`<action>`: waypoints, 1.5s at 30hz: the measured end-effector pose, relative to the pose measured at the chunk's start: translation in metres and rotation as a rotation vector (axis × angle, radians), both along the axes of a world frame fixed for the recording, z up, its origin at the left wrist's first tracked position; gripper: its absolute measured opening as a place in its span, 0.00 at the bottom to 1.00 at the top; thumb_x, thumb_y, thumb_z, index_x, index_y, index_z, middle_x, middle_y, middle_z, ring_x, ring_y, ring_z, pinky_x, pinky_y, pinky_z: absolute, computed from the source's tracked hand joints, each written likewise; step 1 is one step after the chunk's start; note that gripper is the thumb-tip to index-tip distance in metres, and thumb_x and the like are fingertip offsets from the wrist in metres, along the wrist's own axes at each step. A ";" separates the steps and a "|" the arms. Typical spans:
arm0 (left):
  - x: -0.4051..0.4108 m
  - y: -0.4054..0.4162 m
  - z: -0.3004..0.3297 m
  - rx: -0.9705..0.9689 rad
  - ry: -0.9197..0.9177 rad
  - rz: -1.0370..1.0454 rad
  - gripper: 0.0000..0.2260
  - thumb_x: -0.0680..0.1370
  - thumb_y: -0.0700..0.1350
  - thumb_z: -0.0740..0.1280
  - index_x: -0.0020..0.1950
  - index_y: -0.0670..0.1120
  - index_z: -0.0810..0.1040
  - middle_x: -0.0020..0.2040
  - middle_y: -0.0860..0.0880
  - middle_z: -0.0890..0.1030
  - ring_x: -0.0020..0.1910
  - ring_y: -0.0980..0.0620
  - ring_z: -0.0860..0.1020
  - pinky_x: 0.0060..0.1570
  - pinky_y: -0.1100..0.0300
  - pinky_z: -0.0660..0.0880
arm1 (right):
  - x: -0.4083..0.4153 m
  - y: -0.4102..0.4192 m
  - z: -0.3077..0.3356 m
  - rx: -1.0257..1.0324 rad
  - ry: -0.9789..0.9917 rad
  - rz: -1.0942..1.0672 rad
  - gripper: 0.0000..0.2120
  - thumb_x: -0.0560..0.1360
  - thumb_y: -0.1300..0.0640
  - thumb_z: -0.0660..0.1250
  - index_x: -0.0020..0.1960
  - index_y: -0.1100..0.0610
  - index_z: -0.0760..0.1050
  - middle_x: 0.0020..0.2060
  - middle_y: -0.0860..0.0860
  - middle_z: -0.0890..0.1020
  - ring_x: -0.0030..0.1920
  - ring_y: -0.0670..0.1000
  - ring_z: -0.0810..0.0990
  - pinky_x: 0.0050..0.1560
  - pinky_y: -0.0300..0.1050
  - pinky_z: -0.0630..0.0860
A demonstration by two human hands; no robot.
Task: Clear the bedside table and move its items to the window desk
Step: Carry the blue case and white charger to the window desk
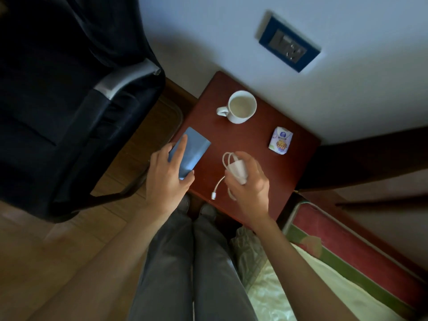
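1. Where it meets the wall, the square reddish wooden bedside table (pixel 252 140) carries a round white mug (pixel 242 106).
2. The left hand (pixel 165 174) clasps a flat blue phone (pixel 191 150) at the table's left edge.
3. The right hand (pixel 249 185) is wrapped around a white charger (pixel 237 170) with a looped cable.
4. A small printed packet (pixel 280 140) lies apart.

Both forearms are bare all the way up, no sleeves, watch or rings showing on the left hand (pixel 165 176) or the right hand (pixel 249 188). The legs are in plain grey trousers (pixel 185 262), a smooth fabric with soft creases down each leg. At the far end two dark grey shoes (pixel 196 208) poke out, too dim to make out details.
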State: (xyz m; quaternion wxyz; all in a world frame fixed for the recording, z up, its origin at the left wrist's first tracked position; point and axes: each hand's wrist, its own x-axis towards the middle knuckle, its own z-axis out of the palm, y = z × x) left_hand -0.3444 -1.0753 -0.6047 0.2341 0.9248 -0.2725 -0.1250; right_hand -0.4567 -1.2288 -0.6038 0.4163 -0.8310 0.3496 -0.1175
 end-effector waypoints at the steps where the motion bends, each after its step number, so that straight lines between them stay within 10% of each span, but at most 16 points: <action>1: -0.002 0.002 0.014 -0.003 -0.005 0.004 0.38 0.66 0.44 0.76 0.73 0.48 0.63 0.60 0.39 0.74 0.54 0.39 0.73 0.46 0.49 0.77 | -0.002 0.002 0.018 0.017 -0.018 0.013 0.20 0.68 0.56 0.72 0.59 0.53 0.75 0.51 0.47 0.80 0.47 0.45 0.78 0.46 0.36 0.74; 7: -0.017 0.025 0.100 -0.038 -0.043 0.086 0.39 0.66 0.44 0.76 0.73 0.49 0.61 0.59 0.41 0.74 0.54 0.40 0.73 0.48 0.50 0.75 | -0.008 0.017 0.121 0.025 -0.106 0.118 0.19 0.68 0.57 0.73 0.58 0.50 0.76 0.50 0.45 0.81 0.48 0.41 0.78 0.48 0.28 0.71; 20: -0.058 0.125 0.235 -0.065 -0.188 0.384 0.38 0.66 0.45 0.75 0.73 0.52 0.62 0.59 0.45 0.74 0.53 0.43 0.71 0.39 0.55 0.71 | -0.004 0.065 0.247 0.071 -0.144 0.403 0.18 0.69 0.52 0.72 0.58 0.46 0.74 0.50 0.43 0.79 0.49 0.45 0.78 0.49 0.49 0.77; 45: -0.178 0.529 0.289 -0.136 -0.284 0.854 0.38 0.69 0.47 0.73 0.75 0.54 0.59 0.61 0.44 0.73 0.56 0.43 0.74 0.43 0.51 0.76 | 0.015 0.432 0.328 -0.040 -0.298 0.943 0.20 0.72 0.53 0.71 0.63 0.51 0.72 0.52 0.46 0.77 0.48 0.44 0.77 0.44 0.34 0.75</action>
